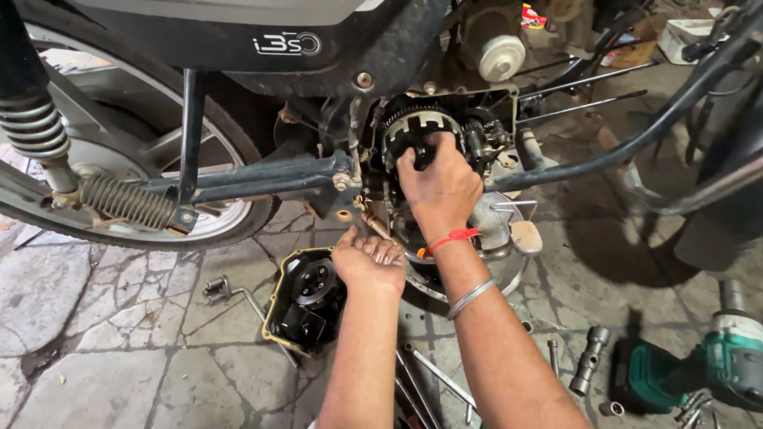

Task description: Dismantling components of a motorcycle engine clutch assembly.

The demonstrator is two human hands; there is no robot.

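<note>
— So where does the clutch drum (419,131) sit from the right hand (439,187)?

— Straight ahead of it and slightly up, set in the opened side of the motorcycle engine (445,119). The drum's axis points out of the engine toward the person, so its toothed round face looks back at the camera.

— And the grip?

— The right hand's fingers are clamped on the lower front of the drum, knuckles up, wrist nearly in line with the forearm, which rises from the bottom of the view. A red thread and a metal bangle (470,297) ring that arm.

— Which hand is nearer?

— The right, plainly; it touches the drum. The left hand (369,258) is lower and to the left, below the frame bar (262,176), fingers curled together near a small bolt or tool under the casing. What it grips, I cannot tell.

— Anything beneath?

— The removed black engine cover (306,300) lies on the stone floor (103,334), just beside the left wrist. Sockets (589,359) and a green power tool (715,365) lie well to the right.
</note>
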